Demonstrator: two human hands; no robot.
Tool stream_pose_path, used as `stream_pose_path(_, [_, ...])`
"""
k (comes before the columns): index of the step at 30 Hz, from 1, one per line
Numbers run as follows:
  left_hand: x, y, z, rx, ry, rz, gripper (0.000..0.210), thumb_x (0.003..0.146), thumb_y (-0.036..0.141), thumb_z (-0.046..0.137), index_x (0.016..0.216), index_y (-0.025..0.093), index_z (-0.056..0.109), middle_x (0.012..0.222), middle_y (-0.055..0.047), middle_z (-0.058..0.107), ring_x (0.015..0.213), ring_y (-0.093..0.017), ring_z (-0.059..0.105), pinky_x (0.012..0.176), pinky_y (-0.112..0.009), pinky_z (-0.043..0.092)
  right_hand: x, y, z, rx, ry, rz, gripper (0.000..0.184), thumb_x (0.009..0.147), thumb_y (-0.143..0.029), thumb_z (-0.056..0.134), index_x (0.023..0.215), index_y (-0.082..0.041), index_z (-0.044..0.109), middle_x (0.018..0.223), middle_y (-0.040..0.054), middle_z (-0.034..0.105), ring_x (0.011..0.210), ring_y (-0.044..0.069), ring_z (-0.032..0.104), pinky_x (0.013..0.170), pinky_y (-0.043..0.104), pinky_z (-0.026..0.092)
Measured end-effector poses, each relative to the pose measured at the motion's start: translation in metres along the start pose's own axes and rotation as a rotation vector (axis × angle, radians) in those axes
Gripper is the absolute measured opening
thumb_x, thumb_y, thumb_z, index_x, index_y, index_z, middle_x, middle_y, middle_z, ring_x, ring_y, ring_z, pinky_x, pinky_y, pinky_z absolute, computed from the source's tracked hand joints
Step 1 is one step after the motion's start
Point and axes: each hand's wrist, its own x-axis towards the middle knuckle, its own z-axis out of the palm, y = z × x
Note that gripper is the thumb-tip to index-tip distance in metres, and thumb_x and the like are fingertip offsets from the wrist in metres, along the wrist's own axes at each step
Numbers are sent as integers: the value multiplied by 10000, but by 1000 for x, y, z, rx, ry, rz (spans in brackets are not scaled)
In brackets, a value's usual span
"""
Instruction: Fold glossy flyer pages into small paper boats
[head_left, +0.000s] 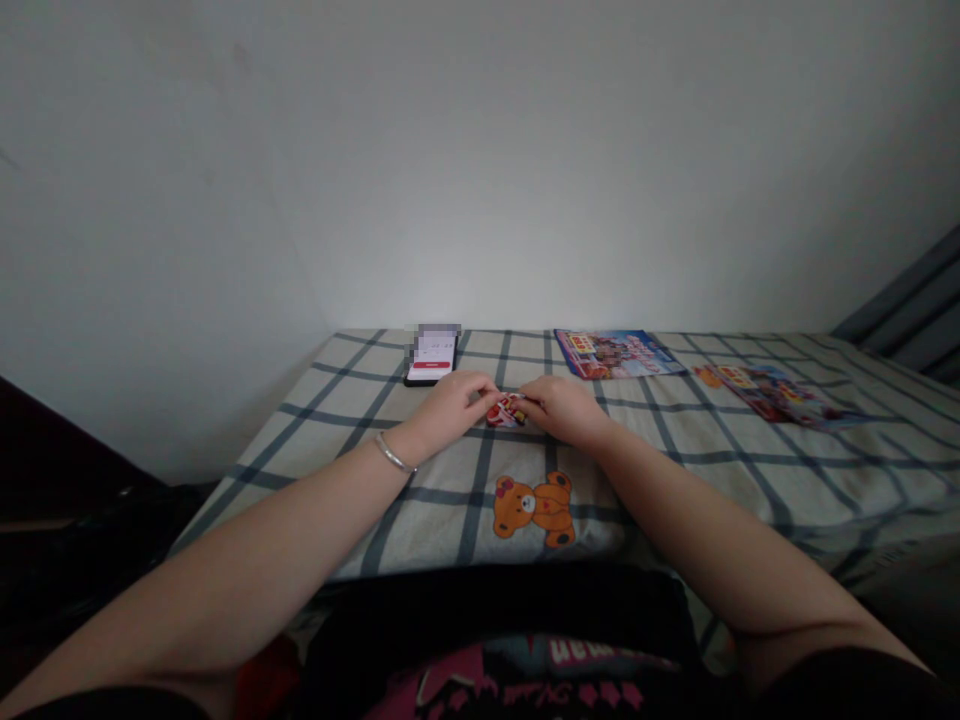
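Pinching a small red-and-white piece (506,411) between the near and far edges of the table (442,515), left hand (459,403) and right hand (561,408) both clamp it; handling looks unfinished, the piece not yet released.

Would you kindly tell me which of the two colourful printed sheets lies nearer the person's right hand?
The left sheet, back by the wall, is nearer the right hand; the other sheet lies farther right.

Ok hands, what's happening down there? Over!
Left hand, right hand touching piece. Piece partly red, between them. Phone beyond left hand, seemingly not blocking.
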Motion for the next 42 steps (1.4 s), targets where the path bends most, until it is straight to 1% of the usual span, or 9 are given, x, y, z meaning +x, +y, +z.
stream_pose_path(4, [-1,-3,2,-115,-69,-25,188,913,316,516,854,184,636,820,-13,659,773,-169,593,713,-279,445,0,-1,-1,-18,25,17,338,987,-378,469,793,-200,680,820,62,696,790,178,584,627,272,292])
stream_pose_path(7, [-2,-5,4,-115,-105,-44,175,895,325,549,850,177,631,803,-13,647,741,-165,582,679,-270,439,0,-1,0,14,44,16,342,985,-377,468,778,-199,674,794,52,688,764,169,573,609,272,272])
stream_pose_path(15, [-1,-6,4,0,-36,5,127,887,252,600,797,182,657,802,-17,658,797,-174,593,744,-282,437,-1,1,3,88,-12,14,345,909,-491,565,752,-201,664,698,28,655,637,143,523,545,269,221])
stream_pose_path(19, [-1,-7,5,21,-27,5,126,887,251,612,793,180,660,792,-22,659,785,-176,595,737,-284,442,-2,0,4,72,-13,5,315,918,-464,557,780,-204,671,721,30,670,648,148,540,543,269,229])
stream_pose_path(24, [-1,-7,5,-90,-45,-28,192,912,322,578,814,182,665,799,-18,668,789,-171,610,737,-281,462,-2,-2,2,44,-10,-19,275,952,-403,525,864,-199,687,830,52,706,730,166,588,584,270,281])
stream_pose_path(28, [-2,-5,5,-215,-25,-75,166,883,333,595,944,191,656,897,-13,684,846,-174,627,755,-276,482,-1,-2,1,10,-5,-26,267,964,-377,519,871,-192,688,878,69,711,789,181,603,610,272,301])
stream_pose_path(34, [-3,-4,4,-84,5,-49,194,892,357,591,835,179,646,820,-21,652,801,-177,594,748,-288,459,-1,-1,3,4,21,-1,301,963,-408,520,830,-189,678,840,68,698,770,183,591,602,278,291])
stream_pose_path(39, [-2,-3,2,-144,13,-61,319,969,394,458,821,169,630,810,-34,653,781,-177,594,725,-292,462,0,0,2,8,65,75,290,958,-407,520,819,-193,658,809,58,686,727,177,573,580,278,269])
stream_pose_path(42, [-1,-6,3,-131,-22,-61,284,948,368,501,810,167,647,799,-35,661,763,-177,600,707,-287,460,0,1,1,17,68,78,288,956,-400,524,799,-193,647,814,59,684,730,176,570,579,276,262])
